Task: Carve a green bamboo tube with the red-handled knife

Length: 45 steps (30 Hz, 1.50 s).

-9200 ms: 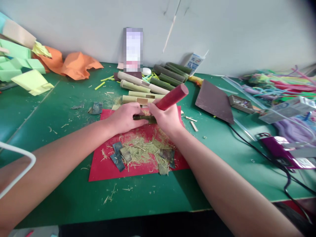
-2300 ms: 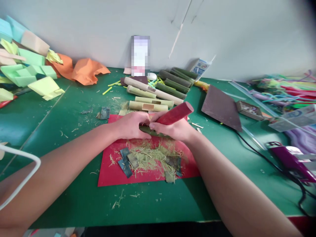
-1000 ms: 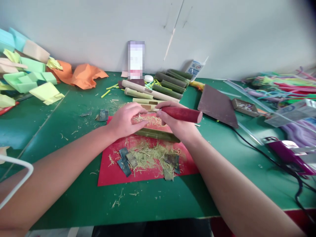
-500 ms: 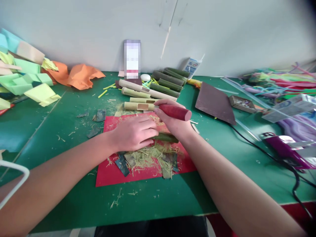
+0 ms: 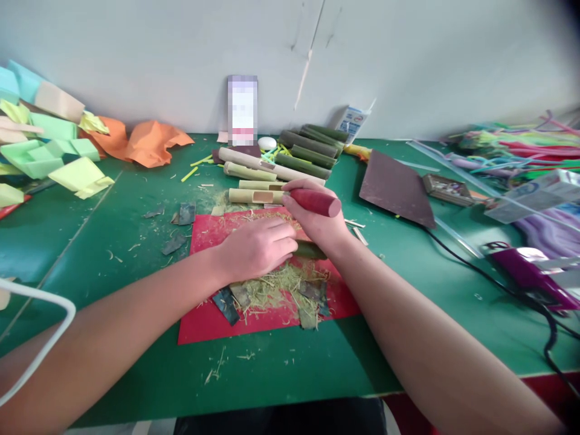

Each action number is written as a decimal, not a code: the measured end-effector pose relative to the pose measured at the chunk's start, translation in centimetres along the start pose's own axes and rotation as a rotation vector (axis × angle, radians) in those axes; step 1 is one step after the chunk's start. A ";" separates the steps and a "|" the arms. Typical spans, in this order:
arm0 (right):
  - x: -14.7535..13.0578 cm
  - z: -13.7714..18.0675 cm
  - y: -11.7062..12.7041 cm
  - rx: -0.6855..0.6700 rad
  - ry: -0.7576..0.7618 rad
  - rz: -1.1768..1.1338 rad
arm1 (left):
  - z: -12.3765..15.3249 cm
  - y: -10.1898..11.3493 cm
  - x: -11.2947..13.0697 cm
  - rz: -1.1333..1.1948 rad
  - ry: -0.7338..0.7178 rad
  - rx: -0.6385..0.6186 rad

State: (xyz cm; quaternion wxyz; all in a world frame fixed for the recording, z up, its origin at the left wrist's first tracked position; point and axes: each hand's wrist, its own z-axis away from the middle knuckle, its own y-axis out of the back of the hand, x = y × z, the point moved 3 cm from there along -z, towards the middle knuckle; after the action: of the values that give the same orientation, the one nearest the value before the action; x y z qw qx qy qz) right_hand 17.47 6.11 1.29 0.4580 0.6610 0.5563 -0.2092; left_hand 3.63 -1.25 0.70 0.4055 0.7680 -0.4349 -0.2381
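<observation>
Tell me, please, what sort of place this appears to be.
It looks like a craft workspace, though whether home or workshop I cannot tell: cut tubes lie on the green table, shavings litter a red sheet, and the right hand holds a red-handled tool.

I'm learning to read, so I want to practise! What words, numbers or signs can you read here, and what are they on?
None can be read for sure.
Phone: screen blurred into squares, unreadable.
Blue and white box by the wall: printed, but too small and blurred.
Clear box on the right: faint marks, too blurred.
Red handle in the right hand: no writing shows.
</observation>
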 end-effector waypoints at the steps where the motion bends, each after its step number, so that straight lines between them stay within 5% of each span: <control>1: -0.1 0.0 0.0 -0.002 0.011 0.006 | 0.0 0.0 0.0 0.006 -0.004 0.002; 18: -1.1 0.2 -0.1 -0.123 0.054 0.188 | 0.0 -0.6 0.0 -0.033 0.003 -0.017; 29: -0.7 0.1 -0.1 -0.073 0.000 0.212 | -0.1 -0.7 0.2 0.117 0.063 -0.038; 45: -0.5 0.1 0.0 -0.066 0.016 0.193 | 0.9 2.0 -1.6 0.131 0.162 0.174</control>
State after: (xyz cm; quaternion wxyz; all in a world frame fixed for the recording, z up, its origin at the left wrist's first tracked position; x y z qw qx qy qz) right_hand 17.31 5.70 1.61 0.4931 0.6977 0.5003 -0.1403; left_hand 1.20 -0.85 1.83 0.3859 0.7870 -0.4687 -0.1096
